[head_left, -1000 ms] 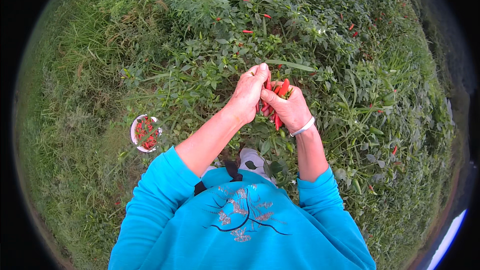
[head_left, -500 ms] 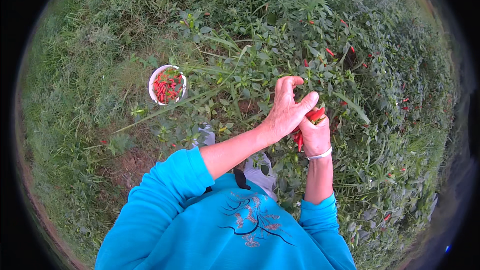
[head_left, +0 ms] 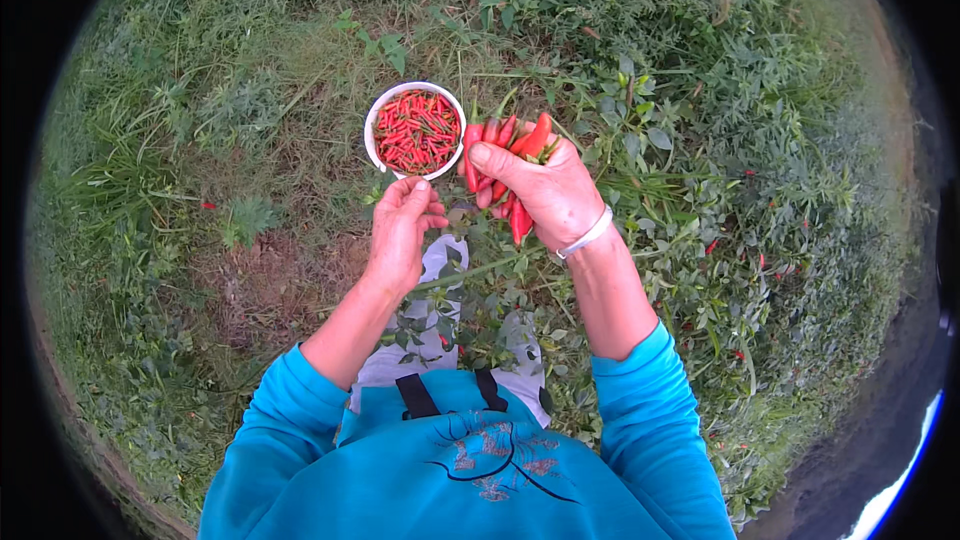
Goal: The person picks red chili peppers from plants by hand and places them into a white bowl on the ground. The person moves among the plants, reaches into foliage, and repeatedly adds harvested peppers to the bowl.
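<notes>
Head view: A person's right hand [head_left: 555, 195] closes around a bunch of slender, glossy red chili peppers [head_left: 521, 224] with green stems, thumb pressed over the bundle, tips jutting out above and below the fist. The left hand [head_left: 399, 240] sits lower and to the left, fingers half curled, thumb and fingertips at the near rim of a round white container [head_left: 369, 135], apparently plastic; whether they grip it cannot be told.

The container stands just beyond the left hand and left of the right fist, filled with small red peppers [head_left: 415, 130] and bits of green stem. Half a second ago the hands are together, well to the right of the container; now they are apart, with the container close to both. That brings the held bunch right beside the rim, though it remains in the fist.

A thin white wristband [head_left: 590, 232] circles the right wrist, and turquoise fabric sleeves [head_left: 290, 410] cover both arms below the hands. Leafy green plants [head_left: 650, 110] spread beyond and right of the right hand; pale trouser legs [head_left: 437, 258] show just below the left.
</notes>
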Demonstrator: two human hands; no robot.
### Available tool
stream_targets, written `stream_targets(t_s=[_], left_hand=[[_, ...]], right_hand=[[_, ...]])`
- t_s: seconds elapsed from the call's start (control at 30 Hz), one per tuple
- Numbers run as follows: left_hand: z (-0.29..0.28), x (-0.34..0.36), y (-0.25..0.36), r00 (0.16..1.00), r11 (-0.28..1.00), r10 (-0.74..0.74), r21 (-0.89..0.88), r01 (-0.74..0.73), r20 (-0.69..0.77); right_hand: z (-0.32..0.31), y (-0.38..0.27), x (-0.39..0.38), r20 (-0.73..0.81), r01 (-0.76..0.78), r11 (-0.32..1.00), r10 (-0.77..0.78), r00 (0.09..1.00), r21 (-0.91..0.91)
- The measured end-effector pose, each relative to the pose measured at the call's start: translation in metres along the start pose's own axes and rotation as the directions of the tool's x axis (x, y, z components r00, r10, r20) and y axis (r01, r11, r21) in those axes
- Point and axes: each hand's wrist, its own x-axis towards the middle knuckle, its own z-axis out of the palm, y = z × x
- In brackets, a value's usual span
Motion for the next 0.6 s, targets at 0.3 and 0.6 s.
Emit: stream_targets(t_s=[0.3,0.6], left_hand=[[-0.106,0.035,-0.037,0.950,0.970,-0.243,-0.062,0.235,-0.194],[-0.161,0.051,-0.053,0.886,0.945,-0.326,-0.156,0.289,-0.330]], right_hand=[[-0.017,0.174,0.173,-0.312,-0.438,0.899,0.421,0.852,0.016],[-0.029,0.268,0.221,-0.471,-0.593,0.805,0.516,0.715,-0.018]])
